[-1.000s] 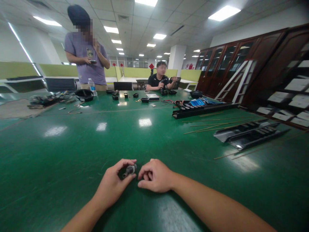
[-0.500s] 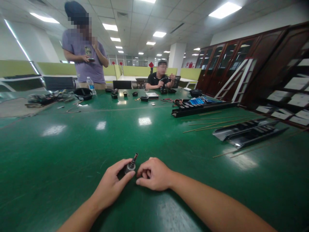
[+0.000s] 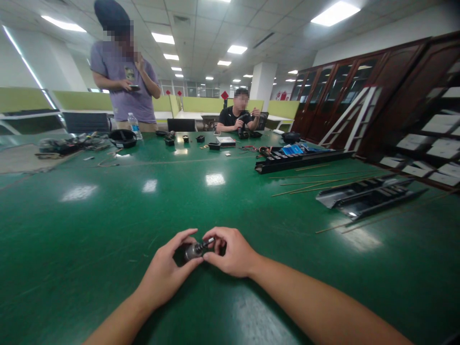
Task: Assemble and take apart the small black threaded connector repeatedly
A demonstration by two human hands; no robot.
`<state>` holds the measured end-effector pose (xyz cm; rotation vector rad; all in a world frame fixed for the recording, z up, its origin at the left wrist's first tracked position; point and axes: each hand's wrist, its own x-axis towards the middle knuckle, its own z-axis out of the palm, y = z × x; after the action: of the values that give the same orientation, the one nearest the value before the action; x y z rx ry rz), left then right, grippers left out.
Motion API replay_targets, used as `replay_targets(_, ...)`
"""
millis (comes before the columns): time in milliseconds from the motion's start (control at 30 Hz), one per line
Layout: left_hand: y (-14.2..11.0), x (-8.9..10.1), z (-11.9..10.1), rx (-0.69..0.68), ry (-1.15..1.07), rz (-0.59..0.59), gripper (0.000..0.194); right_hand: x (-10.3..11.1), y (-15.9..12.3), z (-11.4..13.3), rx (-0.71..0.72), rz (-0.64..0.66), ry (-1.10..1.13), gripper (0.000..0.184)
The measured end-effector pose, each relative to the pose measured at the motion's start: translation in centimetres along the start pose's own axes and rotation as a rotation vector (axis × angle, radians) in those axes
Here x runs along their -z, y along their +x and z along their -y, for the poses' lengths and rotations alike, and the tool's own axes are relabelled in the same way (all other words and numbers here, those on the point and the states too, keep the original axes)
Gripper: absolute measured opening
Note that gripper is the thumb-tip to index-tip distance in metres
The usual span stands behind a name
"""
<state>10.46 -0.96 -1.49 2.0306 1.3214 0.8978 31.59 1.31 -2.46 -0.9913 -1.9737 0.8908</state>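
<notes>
A small dark metal cylinder with a thin stepped shaft [image 3: 194,251] lies tilted just above or on the green table, its shaft pointing right; its exact kind is unclear. My left hand [image 3: 167,270] curls round the cylinder's body, thumb along the near side and index finger raised above it. From the other side my right hand [image 3: 233,254] has its thumb and bent index finger closed about the shaft end. Whether those right fingertips press on the shaft is partly hidden.
Thin rods [image 3: 305,188] and black metal channels [image 3: 373,197] lie to the right. Farther back are a long black rail [image 3: 298,162], small black trays [image 3: 214,146], a bottle [image 3: 133,125] and a black bowl [image 3: 122,138]. Two people are across the table.
The metal cylinder has tipped from nearly upright to leaning right. My right hand has risen slightly and its fingers have come round the shaft; my left index finger has lifted off.
</notes>
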Motion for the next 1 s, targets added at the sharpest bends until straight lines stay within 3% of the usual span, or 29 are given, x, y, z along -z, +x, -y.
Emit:
replay_targets(267, 0.09, 0.02, -0.05, -0.002, 0.027, -0.016, 0.023, 0.09, -0.09, 0.03, 0.016, 0.027, -0.029, 0.033)
replay_targets(1000, 0.16, 0.22, -0.66, 0.012, -0.023, 0.109, 0.027, 0.21, -0.17, 0.61, 0.117, -0.056, -0.026, 0.024)
